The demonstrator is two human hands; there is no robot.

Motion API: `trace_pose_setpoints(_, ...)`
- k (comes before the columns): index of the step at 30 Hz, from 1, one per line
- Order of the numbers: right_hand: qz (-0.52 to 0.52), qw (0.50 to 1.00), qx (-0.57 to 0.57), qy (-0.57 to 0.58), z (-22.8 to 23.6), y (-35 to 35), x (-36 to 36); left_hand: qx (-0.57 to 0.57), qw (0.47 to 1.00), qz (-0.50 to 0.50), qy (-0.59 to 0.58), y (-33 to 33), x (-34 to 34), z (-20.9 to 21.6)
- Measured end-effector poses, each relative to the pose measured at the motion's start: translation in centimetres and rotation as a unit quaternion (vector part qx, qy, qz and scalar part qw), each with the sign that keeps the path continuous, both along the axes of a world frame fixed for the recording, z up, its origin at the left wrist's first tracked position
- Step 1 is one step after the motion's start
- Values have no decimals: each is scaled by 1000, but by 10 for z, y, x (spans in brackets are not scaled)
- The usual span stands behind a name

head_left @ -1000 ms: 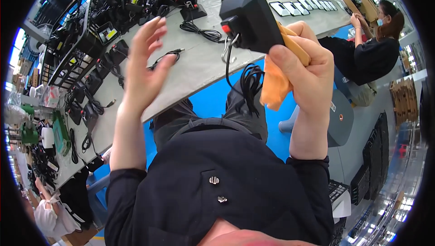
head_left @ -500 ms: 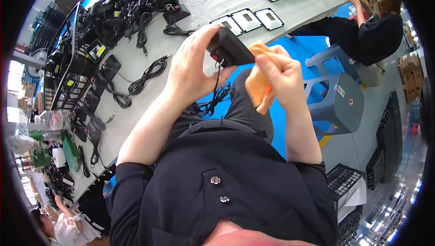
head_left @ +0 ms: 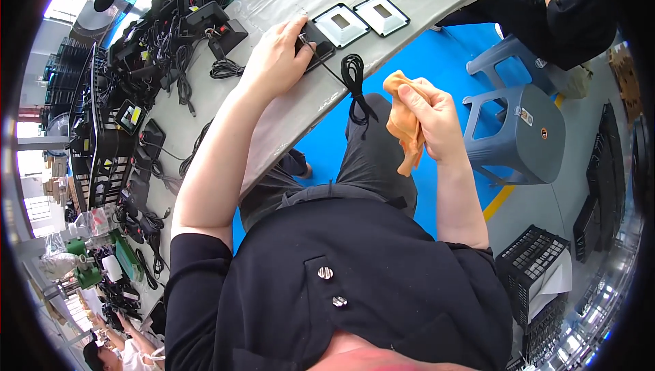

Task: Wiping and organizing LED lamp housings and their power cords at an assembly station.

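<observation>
Black device [head_left: 315, 42] under left hand [head_left: 276, 57], on table [head_left: 286, 118]

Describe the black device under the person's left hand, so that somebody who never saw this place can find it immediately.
Look at the long grey table and follow its front edge to the left hand. The black device lies flat beneath its fingers, at the end of a row of white-framed units. Unlike these, it is all dark, and its coiled black cable hangs over the table edge.
</observation>
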State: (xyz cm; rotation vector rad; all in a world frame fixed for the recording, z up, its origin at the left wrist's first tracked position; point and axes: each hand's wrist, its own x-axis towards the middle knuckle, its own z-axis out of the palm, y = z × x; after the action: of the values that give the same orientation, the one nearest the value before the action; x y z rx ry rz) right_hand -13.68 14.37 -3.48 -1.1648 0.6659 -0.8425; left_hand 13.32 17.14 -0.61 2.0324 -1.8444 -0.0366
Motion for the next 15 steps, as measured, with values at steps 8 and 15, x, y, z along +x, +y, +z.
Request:
trace_pose_setpoints(8,-26,953,-197,229,-20,-3,20,17,1000,-10,24,7,-10,-3)
trace_pose_setpoints(15,6,921,-247,300,-20,1,39,16,999,-12,34,2,-15,-4)
